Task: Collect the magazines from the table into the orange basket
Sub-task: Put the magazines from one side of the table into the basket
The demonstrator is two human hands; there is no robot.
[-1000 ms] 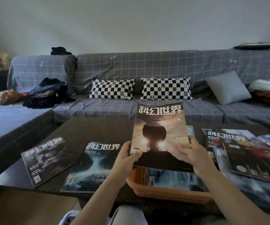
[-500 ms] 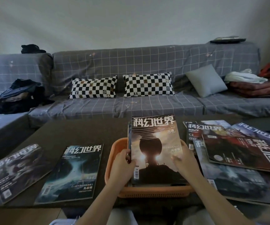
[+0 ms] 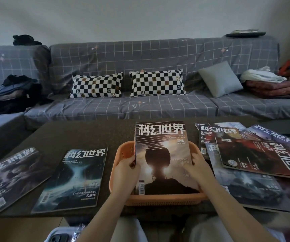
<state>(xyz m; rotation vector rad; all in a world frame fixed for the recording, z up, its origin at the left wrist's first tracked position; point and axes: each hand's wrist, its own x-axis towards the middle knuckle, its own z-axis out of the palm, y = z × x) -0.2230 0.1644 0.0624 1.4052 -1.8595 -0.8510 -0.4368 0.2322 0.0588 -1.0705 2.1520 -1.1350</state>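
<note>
1. Head view: lowering a magazine (image 3: 161, 154) into the orange basket (image 3: 121, 151), its bottom edge inside and its top leaning over the far rim.
2. Left hand (image 3: 126, 173) and right hand (image 3: 199, 170) gripping its side edges.
3. Next, probably: letting go, then reaching for the table's (image 3: 88, 133) other magazines.

magazine (image 3: 163, 154): lowered from above the table into the orange basket (image 3: 123, 151), bottom edge now inside
left hand (image 3: 126, 173), right hand (image 3: 199, 169): came down with it, gripping its side edges
</note>
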